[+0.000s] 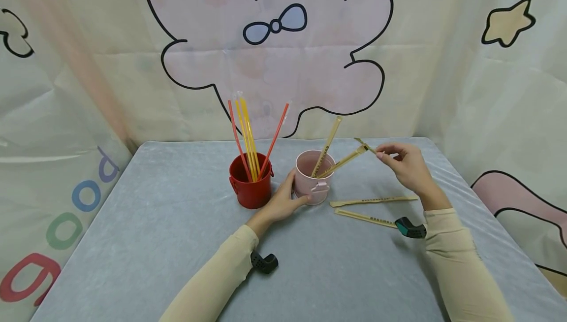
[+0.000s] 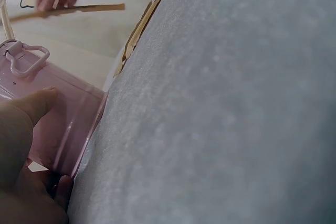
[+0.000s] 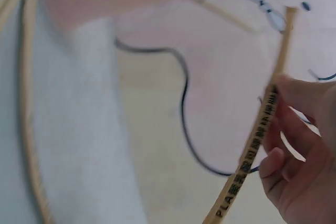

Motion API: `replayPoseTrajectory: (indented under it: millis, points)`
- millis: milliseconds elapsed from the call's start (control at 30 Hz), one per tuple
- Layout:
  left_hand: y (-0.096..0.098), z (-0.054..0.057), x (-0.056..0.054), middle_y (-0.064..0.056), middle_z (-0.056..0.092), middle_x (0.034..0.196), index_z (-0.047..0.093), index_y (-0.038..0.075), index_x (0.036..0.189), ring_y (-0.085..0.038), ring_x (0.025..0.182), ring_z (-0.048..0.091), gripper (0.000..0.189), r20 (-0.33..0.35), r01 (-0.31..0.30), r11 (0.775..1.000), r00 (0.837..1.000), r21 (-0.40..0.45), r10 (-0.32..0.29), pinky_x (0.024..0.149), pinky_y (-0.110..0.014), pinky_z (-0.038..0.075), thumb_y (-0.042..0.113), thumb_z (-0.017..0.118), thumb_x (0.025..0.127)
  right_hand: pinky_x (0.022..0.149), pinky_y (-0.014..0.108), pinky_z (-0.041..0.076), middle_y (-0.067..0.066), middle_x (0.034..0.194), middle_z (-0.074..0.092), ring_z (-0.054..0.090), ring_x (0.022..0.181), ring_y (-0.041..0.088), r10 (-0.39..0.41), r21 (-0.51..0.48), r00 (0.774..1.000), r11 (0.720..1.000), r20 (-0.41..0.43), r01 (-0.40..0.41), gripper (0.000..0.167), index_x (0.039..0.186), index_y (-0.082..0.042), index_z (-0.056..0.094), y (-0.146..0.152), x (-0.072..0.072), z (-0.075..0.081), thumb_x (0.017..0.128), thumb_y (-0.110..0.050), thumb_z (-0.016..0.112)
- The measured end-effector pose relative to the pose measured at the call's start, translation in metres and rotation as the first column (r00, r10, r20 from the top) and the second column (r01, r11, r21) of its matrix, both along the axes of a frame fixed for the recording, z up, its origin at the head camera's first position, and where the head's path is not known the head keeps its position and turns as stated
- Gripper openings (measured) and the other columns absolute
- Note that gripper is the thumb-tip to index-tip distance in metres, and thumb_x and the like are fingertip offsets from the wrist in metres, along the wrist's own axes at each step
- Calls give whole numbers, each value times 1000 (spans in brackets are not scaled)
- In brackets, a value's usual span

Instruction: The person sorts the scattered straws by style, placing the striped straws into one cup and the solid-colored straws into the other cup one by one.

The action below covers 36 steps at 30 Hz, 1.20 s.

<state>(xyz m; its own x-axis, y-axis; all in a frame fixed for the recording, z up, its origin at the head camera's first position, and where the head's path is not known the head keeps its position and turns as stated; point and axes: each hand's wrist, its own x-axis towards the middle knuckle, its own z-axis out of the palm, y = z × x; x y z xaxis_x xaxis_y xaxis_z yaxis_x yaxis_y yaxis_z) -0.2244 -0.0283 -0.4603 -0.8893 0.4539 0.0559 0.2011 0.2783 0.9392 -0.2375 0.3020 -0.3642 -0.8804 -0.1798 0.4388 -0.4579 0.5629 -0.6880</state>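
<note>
My left hand (image 1: 282, 200) grips the small pink bucket (image 1: 306, 191) low on its side, thumb across the front, in the head and left wrist views. Two paper-wrapped straws (image 1: 327, 147) lean out of that bucket to the right. Just right of them, my right hand (image 1: 405, 164) pinches another paper-wrapped straw (image 3: 254, 137) between thumb and fingers, raised above the table. Black print runs along its tan wrapper in the right wrist view. Two more wrapped straws (image 1: 374, 201) lie on the table, below the right hand in the head view.
Left of the pink bucket stands a red bucket (image 1: 252, 196) with several yellow and red straws (image 1: 248, 140) upright in it. A grey-blue cloth (image 1: 177, 243) covers the table. Printed curtains (image 1: 398, 90) hang behind and at both sides.
</note>
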Motion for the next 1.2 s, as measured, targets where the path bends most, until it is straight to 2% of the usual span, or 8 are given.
replayPoseTrajectory:
  millis: [133, 267, 467, 633, 900, 967, 1067, 1200]
  points:
    - [0, 1, 0, 0, 23, 168, 14, 24, 161, -21, 156, 23, 87, -11, 3, 1000, 1000, 6, -3, 127, -48, 25, 23, 70, 96, 65, 14, 48, -10, 86, 71, 59, 74, 1, 66, -428, 998, 901, -19, -68, 10, 102, 2, 71, -6, 7, 16, 96, 2, 63]
    - [0, 0, -1, -1, 25, 167, 15, 22, 161, -21, 156, 24, 86, -28, 6, 1000, 1000, 9, -5, 127, -46, 25, 22, 70, 95, 66, 17, 51, 0, 84, 72, 62, 74, 9, 123, -759, 990, 638, -71, -134, 15, 97, -3, 72, -12, 17, 32, 95, 7, 60]
    - [2, -3, -2, -5, 28, 165, 17, 16, 161, -21, 155, 27, 84, -68, 13, 999, 998, 30, -11, 127, -44, 25, 16, 70, 95, 66, 25, 51, 13, 90, 71, 64, 78, 21, 268, -942, 942, 211, -201, -261, 16, 101, 6, 67, -13, 36, 59, 99, 7, 51]
    - [1, -2, -1, -5, 27, 166, 16, 16, 161, -20, 155, 26, 85, -57, 15, 999, 998, 32, -13, 127, -44, 25, 16, 70, 95, 71, 31, 49, 20, 98, 69, 64, 85, 29, 390, -948, 874, 11, -290, -319, 20, 105, 10, 64, -13, 51, 70, 102, 5, 45]
    - [0, -2, -1, -4, 27, 166, 17, 17, 161, -20, 155, 26, 84, -55, 5, 1000, 999, 26, -4, 127, -44, 25, 19, 70, 95, 79, 32, 53, 17, 101, 67, 65, 94, 29, 470, -940, 830, -3, -302, -340, 22, 105, 10, 66, -33, 57, 68, 103, 2, 45]
    - [0, -3, -2, -3, 27, 166, 17, 18, 161, -20, 155, 26, 84, -53, 6, 1000, 999, 22, -5, 127, -43, 26, 19, 70, 95, 80, 33, 53, 19, 102, 67, 65, 95, 30, 481, -936, 814, -41, -324, -349, 22, 106, 12, 64, -36, 57, 67, 103, 4, 44]
    - [0, -5, -3, -3, 27, 166, 17, 20, 161, -20, 155, 26, 84, -57, 8, 1000, 998, 27, -6, 127, -45, 26, 20, 70, 96, 79, 33, 53, 19, 101, 68, 64, 94, 30, 454, -937, 830, -34, -325, -349, 20, 106, 10, 64, -40, 57, 65, 102, 5, 45]
    - [1, -5, -3, -2, 28, 166, 18, 21, 160, -19, 154, 27, 82, -60, 13, 1000, 998, 20, -11, 127, -45, 26, 21, 69, 96, 76, 31, 56, 19, 97, 69, 66, 89, 28, 345, -934, 884, 50, -316, -353, 15, 106, 9, 62, -47, 58, 63, 99, 8, 49]
